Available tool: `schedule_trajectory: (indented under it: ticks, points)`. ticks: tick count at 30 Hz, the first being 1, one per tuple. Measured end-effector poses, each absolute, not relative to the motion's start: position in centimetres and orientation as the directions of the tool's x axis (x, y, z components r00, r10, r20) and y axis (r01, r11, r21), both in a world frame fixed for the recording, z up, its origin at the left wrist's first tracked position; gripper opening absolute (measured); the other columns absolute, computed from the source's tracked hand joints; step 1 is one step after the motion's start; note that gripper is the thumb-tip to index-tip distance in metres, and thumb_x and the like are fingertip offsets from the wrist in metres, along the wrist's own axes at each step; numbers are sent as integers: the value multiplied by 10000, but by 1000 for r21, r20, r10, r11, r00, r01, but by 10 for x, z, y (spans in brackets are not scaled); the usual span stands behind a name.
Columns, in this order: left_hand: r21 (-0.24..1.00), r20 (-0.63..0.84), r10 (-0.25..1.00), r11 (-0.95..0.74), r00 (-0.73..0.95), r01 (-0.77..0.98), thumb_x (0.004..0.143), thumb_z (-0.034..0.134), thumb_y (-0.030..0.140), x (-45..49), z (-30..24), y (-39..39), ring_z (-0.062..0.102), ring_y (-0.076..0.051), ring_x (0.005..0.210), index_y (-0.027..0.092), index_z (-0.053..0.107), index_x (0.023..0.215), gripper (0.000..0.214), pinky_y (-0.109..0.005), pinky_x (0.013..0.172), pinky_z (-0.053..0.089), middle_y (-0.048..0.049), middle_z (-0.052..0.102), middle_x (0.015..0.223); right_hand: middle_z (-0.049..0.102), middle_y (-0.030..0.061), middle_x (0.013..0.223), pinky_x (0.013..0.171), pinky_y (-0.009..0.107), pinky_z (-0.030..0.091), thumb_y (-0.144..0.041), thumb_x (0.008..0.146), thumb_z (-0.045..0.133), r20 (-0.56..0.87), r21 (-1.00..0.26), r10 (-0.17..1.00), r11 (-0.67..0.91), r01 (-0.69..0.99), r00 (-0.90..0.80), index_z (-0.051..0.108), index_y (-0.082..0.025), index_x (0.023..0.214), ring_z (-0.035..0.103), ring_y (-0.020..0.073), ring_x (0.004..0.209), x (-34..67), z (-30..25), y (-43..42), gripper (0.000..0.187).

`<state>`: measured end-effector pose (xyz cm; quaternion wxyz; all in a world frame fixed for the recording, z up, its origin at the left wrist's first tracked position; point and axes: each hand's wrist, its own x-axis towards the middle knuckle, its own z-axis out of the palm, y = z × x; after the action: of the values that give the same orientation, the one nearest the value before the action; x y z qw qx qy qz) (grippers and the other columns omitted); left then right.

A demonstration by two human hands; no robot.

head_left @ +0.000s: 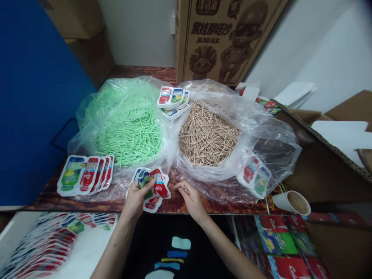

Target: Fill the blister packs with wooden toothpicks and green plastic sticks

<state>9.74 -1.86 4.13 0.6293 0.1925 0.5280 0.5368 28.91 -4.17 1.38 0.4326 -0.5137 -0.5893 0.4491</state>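
My left hand (136, 195) is closed on a printed card (161, 183) with red Cola and green-blue soda pictures, its thumb lying across the front. More such cards (152, 204) sit beneath it, and I cannot tell whether they are held too. A little to the right, my right hand (190, 199) pinches a small bunch of brown sticks (184, 188), their ends showing between the fingers. Beyond the hands lie a heap of thin brown sticks (207, 135) and a heap of green sticks (130, 137), each in a clear plastic bag.
Fanned cards (84, 176) rest at the left of the wood-patterned table. Others (173, 99) lie between the bags, and another (255, 176) at right. A paper cup (292, 202) lies tipped near rubber bands. Below are a white tray (87, 248) of cards and printed packets (279, 236).
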Motion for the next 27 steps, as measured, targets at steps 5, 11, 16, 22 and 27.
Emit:
schedule_trajectory:
  ticks: [5,11,16,22,27]
  points:
    - [837,-427,896,342,-121,-427,553,872,241,100,42,-18,678,-153,573,130,717,756,278,-223,588,546,-19,740,677,646,30,846,784,295,453,-254,915,467,34,-978,996,50,204,-77,614,-210,849,609,183,837,285,14,-44,166]
    - [825,-466,878,388,-106,-411,516,885,261,99,49,-18,671,-168,528,133,717,744,311,-239,534,548,-18,733,645,606,1,732,661,266,477,-337,928,460,-41,-995,997,-34,94,-71,567,-203,906,578,141,658,328,62,-28,173]
    - [826,-463,881,388,-98,-409,506,891,254,96,49,-19,683,-173,561,142,711,761,331,-240,566,560,-17,745,674,559,-17,695,577,247,417,-338,870,477,52,-952,989,8,305,136,530,-199,869,499,121,566,396,103,15,149]
    - [829,-471,873,389,-126,-401,498,892,279,100,49,-26,663,-178,519,135,695,735,340,-244,523,543,-16,726,634,543,-18,652,589,259,366,-238,846,459,82,-728,997,49,684,16,467,-224,698,485,151,602,426,83,41,149]
    - [851,-447,885,374,-133,-368,511,882,296,105,50,-26,646,-175,503,136,704,730,324,-244,504,525,-7,705,599,551,3,696,622,264,341,-127,827,491,41,-506,997,73,859,-60,476,-221,700,503,156,645,415,59,38,159]
